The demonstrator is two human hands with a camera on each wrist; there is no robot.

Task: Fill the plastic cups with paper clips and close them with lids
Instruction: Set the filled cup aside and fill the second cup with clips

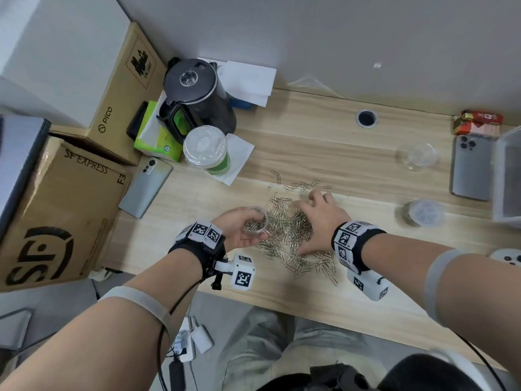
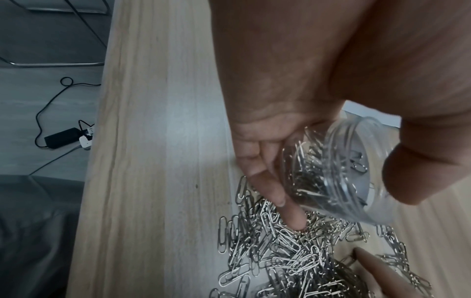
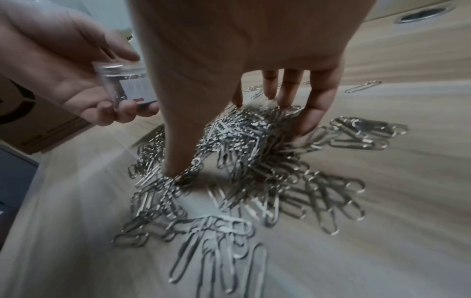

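A heap of silver paper clips lies on the wooden table near its front edge. My left hand holds a small clear plastic cup, tilted and partly filled with clips, at the heap's left side. In the left wrist view the cup sits between thumb and fingers. My right hand is spread over the heap, thumb and fingertips pressing into the clips. An empty clear cup and a lidded cup with clips stand at the right.
A black kettle, a lidded drink cup, a phone and cardboard boxes crowd the left. At the right lie another phone, a clear box and a red packet. A cable hole is at the back.
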